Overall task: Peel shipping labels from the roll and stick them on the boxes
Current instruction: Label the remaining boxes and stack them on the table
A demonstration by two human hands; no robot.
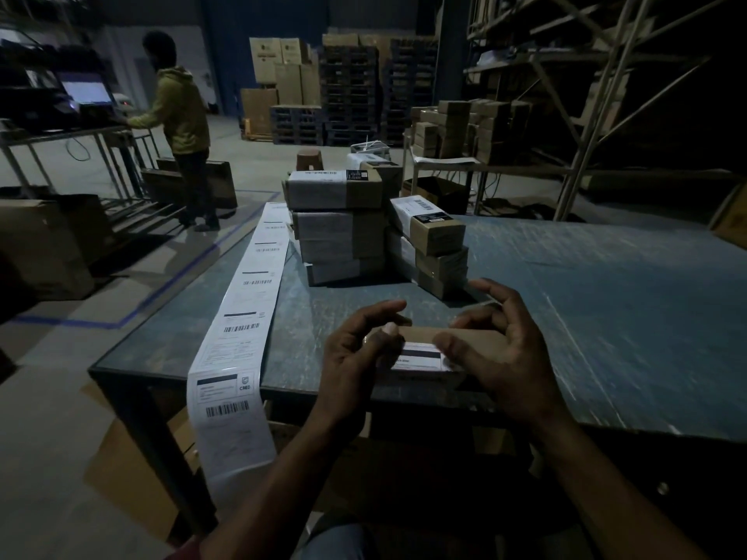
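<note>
Here, in a dim warehouse, two bare hands hover over a small cardboard box [428,349] lying between them at the near edge of a grey surface [606,317]. The left hand [355,357] has loosely curled fingers with its thumb resting on the box's left end. The right hand [505,349] is relaxed and apart from the left, its thumb touching the white label [420,355] on the box top. Left of the left hand, a long label strip [242,329] runs along the surface and hangs over its near edge. Beyond both hands stand stacks of labelled boxes [339,228]. Far off to the left, a person [182,127] stands at a lit screen.
</note>
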